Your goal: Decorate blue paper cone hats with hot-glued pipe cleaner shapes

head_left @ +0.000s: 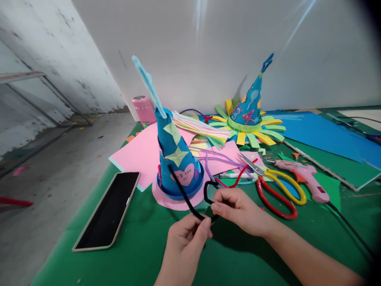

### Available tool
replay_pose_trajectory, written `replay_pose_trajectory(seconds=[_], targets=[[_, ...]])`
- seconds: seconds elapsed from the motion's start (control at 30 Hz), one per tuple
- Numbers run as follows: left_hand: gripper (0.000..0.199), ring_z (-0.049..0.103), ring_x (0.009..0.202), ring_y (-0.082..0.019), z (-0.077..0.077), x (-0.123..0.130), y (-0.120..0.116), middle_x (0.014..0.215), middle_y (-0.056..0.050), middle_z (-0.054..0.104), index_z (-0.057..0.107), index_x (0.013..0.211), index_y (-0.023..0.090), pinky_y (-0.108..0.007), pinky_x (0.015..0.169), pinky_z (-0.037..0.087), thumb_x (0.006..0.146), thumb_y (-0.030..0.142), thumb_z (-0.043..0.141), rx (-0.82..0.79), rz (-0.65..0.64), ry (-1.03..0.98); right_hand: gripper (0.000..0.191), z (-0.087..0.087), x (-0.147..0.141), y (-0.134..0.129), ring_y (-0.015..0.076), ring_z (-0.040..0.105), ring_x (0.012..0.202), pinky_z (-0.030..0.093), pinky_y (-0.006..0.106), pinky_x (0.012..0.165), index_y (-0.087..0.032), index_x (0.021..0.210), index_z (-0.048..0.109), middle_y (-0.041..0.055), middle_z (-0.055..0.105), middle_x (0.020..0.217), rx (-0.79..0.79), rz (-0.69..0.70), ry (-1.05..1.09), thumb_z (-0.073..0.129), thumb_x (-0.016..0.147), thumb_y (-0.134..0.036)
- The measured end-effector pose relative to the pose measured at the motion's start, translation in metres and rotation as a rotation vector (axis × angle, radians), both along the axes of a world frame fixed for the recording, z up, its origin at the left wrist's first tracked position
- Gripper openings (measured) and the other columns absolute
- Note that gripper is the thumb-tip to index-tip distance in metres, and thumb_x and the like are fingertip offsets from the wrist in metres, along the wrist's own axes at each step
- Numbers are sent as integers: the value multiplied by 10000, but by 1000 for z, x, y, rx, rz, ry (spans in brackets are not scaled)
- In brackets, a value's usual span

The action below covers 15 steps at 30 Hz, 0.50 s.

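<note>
A black pipe cleaner (182, 190) is pinched between the thumb and fingers of my left hand (188, 240). My right hand (238, 208) grips the same pipe cleaner farther along, where it bends into an angular loop. One straight end of it points up and left, in front of a blue paper cone hat (168, 139). The hat stands on a round pink base, with pale green stars, a pink heart with writing, and a light blue pipe cleaner at its tip. Both hands are held over the green tabletop (143, 254).
A phone (108, 210) lies left. Scissors (262, 174) and a pink glue gun (309, 178) with a cord lie right. Behind are a second cone hat (248, 105), paper strips (199, 127), pink paper (133, 155), blue sheets (324, 137) and a pink bottle (143, 110).
</note>
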<state>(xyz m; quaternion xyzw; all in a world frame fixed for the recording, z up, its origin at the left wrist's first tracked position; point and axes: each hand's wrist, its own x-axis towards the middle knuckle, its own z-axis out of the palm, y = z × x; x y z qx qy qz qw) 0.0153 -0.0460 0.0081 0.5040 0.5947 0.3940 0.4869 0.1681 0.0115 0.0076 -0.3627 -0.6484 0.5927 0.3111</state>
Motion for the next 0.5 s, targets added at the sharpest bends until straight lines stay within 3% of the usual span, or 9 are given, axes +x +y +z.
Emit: replay_pose_trajectory(seconds=[0.23,0.37,0.5], targets=[[251,428,464,-91,3,-2,0,497,9,517,561,495,147,-182,451,324,700,292,562,116,90,68,300,-5,-4,-1,66,273,510,208,198,454,-153,624,446,-64,315,538,-20,-18,-71,500,785,-401],[271,376,436,-76,0,-1,1,443,31,456,538,479,142,-180,430,290,686,311,583,15,162,-1,281,-5,-7,-3,65,278,521,222,198,463,-148,640,455,-59,328,565,-66,-22,8,503,787,-383],[279,364,442,-74,-6,0,4,441,28,462,521,489,138,-183,445,310,688,324,582,-86,234,-204,234,-6,-11,-5,75,352,565,287,200,503,-133,732,511,-33,420,625,-121,22,88,513,785,-361]])
